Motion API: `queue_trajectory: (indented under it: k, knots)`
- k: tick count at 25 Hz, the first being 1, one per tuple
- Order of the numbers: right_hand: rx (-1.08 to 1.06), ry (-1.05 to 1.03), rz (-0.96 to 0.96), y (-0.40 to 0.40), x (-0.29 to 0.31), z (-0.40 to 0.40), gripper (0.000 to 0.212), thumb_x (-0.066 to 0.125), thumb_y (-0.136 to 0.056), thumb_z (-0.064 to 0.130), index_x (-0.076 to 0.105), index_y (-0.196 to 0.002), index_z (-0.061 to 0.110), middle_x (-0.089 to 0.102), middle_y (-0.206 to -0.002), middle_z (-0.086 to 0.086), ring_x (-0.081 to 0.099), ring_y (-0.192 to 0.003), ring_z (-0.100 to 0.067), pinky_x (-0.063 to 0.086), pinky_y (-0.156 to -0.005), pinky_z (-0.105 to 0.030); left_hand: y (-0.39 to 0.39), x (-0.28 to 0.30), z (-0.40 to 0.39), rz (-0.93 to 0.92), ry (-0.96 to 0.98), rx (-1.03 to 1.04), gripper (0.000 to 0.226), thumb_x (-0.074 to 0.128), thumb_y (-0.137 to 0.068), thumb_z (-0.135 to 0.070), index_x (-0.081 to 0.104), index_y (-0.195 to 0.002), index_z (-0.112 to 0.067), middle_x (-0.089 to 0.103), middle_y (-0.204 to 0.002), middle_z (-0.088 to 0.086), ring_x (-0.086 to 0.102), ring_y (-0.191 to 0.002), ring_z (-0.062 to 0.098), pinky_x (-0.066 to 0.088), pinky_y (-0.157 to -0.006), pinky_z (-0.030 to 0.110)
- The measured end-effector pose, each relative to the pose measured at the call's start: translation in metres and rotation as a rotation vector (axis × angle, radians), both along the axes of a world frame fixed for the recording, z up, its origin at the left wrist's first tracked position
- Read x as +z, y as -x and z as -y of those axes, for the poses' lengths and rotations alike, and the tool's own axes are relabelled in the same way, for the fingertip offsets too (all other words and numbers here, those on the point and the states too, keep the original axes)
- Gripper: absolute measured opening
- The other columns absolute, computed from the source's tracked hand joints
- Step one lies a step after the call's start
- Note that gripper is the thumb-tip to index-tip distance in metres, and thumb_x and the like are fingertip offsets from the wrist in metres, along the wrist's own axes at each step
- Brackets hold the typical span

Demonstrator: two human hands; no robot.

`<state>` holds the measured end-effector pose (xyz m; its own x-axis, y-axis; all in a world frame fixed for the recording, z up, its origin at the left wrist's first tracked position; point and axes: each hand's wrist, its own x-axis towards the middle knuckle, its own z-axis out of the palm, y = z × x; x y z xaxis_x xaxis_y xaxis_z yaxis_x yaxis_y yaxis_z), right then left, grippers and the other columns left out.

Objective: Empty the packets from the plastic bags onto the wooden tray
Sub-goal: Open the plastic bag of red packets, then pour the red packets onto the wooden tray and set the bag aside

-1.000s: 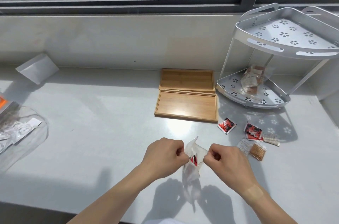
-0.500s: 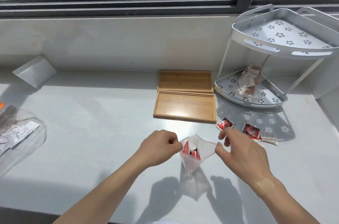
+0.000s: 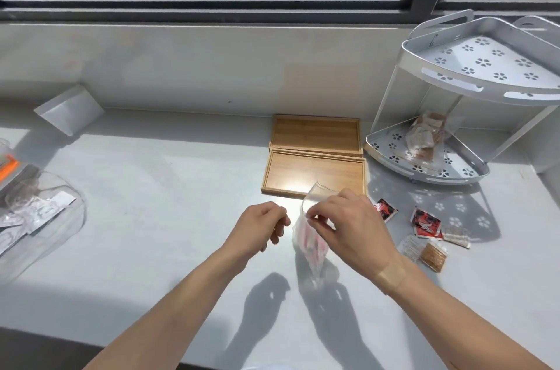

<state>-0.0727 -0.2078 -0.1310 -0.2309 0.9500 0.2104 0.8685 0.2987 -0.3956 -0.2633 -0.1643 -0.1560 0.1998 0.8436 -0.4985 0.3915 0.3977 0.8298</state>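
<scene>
Head view: right hand [image 3: 348,230] grip pinched on mouth of clear plastic bag [image 3: 312,236], bag hanging mouth-up, long axis near vertical, red packets [image 3: 313,244] inside low down. Left hand [image 3: 263,225] just beside bag, fingers curled loosely, not touching it. Nearer wooden tray [image 3: 315,174] lies straight ahead, beyond bag, bare; second tray [image 3: 315,135] behind it. Right hand nearer tray. Loose packets [image 3: 424,222] on tabletop [image 3: 169,181] to right. Likely next: carry bag forward, upend over tray.
</scene>
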Motion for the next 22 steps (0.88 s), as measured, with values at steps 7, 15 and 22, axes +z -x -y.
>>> queue_trajectory:
  k: [7,15,22]
  knots:
    - [-0.062,0.033,-0.171,-0.012,0.040,-0.013,0.004,0.070,-0.088,0.028,0.074,-0.087,0.027,0.069,-0.078,0.016,0.057,-0.082,-0.015,0.050,-0.072,-0.036,-0.007,-0.071,0.020,0.040,0.330,-0.133,0.028,0.052,-0.094,-0.036,0.073,-0.107,-0.021,0.074,-0.104,-0.007,0.061,-0.080,0.011,0.048,-0.065,0.024]
    - [-0.135,0.003,-0.176,-0.033,0.051,-0.032,0.009,0.070,-0.088,0.025,0.070,-0.096,0.029,0.056,-0.070,0.025,0.054,-0.079,-0.014,0.042,-0.071,-0.031,-0.005,-0.083,-0.002,0.359,0.282,0.133,0.016,0.060,-0.097,-0.026,0.072,-0.094,-0.016,0.071,-0.089,-0.006,0.060,-0.072,0.014,0.040,-0.054,0.023]
    - [-0.314,0.149,-0.271,-0.064,0.000,-0.079,0.005,0.070,-0.086,0.025,0.068,-0.083,0.028,0.066,-0.078,0.017,0.061,-0.083,-0.012,0.050,-0.073,-0.035,0.010,-0.070,-0.060,0.020,-0.045,0.227,0.017,0.062,-0.095,-0.021,0.073,-0.086,-0.011,0.070,-0.074,-0.003,0.058,-0.061,0.009,0.042,-0.053,0.019]
